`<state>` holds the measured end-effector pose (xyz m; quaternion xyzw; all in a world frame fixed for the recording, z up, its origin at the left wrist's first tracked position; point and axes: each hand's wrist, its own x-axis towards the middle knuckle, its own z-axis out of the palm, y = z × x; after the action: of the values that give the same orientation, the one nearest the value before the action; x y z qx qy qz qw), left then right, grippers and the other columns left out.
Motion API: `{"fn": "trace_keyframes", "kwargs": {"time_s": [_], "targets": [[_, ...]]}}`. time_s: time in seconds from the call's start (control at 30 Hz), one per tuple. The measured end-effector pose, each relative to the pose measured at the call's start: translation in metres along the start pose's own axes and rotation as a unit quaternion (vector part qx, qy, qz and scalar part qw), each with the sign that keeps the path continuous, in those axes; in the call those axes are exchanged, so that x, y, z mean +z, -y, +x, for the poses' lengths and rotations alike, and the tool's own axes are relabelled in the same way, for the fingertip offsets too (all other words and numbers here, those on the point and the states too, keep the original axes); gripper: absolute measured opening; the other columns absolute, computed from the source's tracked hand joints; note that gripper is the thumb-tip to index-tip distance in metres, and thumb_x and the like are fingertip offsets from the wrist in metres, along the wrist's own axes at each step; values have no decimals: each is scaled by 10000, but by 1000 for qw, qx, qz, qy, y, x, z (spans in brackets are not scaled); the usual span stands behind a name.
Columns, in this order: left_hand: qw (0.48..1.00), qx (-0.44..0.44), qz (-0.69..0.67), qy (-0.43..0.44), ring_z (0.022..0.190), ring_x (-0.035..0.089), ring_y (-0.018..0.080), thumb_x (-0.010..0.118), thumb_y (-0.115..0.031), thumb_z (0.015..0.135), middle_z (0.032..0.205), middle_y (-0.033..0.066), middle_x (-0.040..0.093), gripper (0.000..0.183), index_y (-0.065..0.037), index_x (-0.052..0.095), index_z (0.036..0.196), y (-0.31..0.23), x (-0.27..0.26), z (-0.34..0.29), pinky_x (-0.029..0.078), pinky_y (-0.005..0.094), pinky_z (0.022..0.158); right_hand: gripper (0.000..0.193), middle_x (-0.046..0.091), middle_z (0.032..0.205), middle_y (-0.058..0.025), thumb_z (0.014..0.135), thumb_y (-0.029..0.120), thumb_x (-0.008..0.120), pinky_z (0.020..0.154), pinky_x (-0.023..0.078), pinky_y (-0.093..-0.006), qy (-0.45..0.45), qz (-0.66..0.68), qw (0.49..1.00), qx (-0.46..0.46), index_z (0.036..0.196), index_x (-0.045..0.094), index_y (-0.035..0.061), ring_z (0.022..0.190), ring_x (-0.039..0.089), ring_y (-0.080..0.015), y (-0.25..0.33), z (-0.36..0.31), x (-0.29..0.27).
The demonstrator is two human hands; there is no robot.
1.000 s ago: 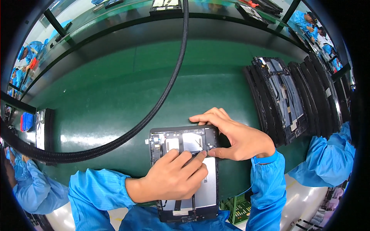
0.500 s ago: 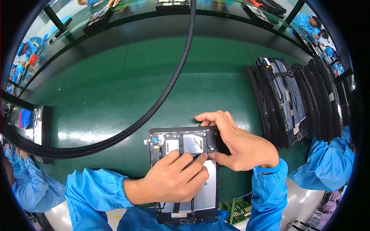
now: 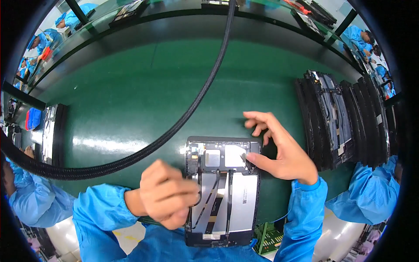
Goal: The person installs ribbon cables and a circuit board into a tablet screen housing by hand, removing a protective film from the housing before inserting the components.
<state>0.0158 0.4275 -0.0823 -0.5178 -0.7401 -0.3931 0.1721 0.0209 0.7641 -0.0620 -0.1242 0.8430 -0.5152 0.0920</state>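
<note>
An opened tablet [image 3: 246,192], black-framed with a silver back plate, dark cables and a circuit board along its far end, lies at the near edge of the green table. My right hand [image 3: 283,153] is at its far right corner. The thumb rests on or just above the board there, while the other fingers are spread beyond the tablet's edge, holding nothing. My left hand [image 3: 168,196] is by the tablet's left side with its fingers curled; motion blurs them, and whether anything is in them cannot be made out.
A thick black braided hose [image 3: 192,109] arches across the view over the table [image 3: 118,96]. Several similar tablets stand in a leaning stack [image 3: 336,118] on the right. More units [image 3: 52,135] lie at the left, near a blue and red container [image 3: 33,118]. Co-workers in blue sit on both sides.
My left hand has moved left off the tablet, uncovering its cables. My right hand's fingers have spread and lifted, its thumb still near the board. The whole view has shifted slightly.
</note>
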Motion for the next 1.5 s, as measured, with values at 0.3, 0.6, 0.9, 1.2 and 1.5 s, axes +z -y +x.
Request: {"fn": "trace_keyframes", "kwargs": {"time_s": [0.3, 0.6, 0.9, 1.2, 1.5], "targets": [[959, 249, 23, 130, 779, 670, 185, 689, -345, 1015, 1067, 115, 834, 298, -118, 737, 829, 1, -21, -27, 495, 316, 708, 350, 617, 1169, -115, 773, 106, 832, 858, 474, -403, -45, -142, 969, -197, 1122, 820, 125, 976, 524, -294, 35, 4, 44], [945, 318, -35, 65, 822, 652, 254, 699, -297, 923, 786, 83, 623, 311, -63, 642, 726, -7, -9, -36, 483, 354, 699, 242, 615, 1350, -122, 822, 160, 875, 982, 401, -477, 152, -147, 960, -185, 1046, 784, 155, 1196, 533, -357, 61, 3, 79], [950, 300, -68, 54, 784, 614, 254, 690, -222, 868, 742, 71, 570, 249, -66, 601, 695, -7, -2, -38, 460, 350, 676, 174, 631, 1365, -97, 818, 138, 859, 1010, 412, -477, 152, -154, 956, -196, 957, 757, 121, 1234, 543, -340, 57, -7, 84], [938, 337, -35, 78, 797, 634, 244, 714, -293, 897, 806, 87, 617, 305, -64, 621, 718, -6, -5, -32, 483, 355, 692, 211, 631, 1405, -76, 756, 110, 819, 1017, 431, -482, 184, -221, 935, -206, 947, 729, 100, 1305, 526, -321, 65, -15, 74], [929, 360, -60, 64, 830, 689, 242, 728, -342, 1005, 848, 129, 698, 421, -9, 733, 747, -6, -5, -31, 507, 347, 641, 275, 696, 1231, 7, 813, 190, 760, 762, 461, -338, -3, -355, 887, -294, 1076, 731, 116, 1030, 616, -190, 41, -9, 93]]}}
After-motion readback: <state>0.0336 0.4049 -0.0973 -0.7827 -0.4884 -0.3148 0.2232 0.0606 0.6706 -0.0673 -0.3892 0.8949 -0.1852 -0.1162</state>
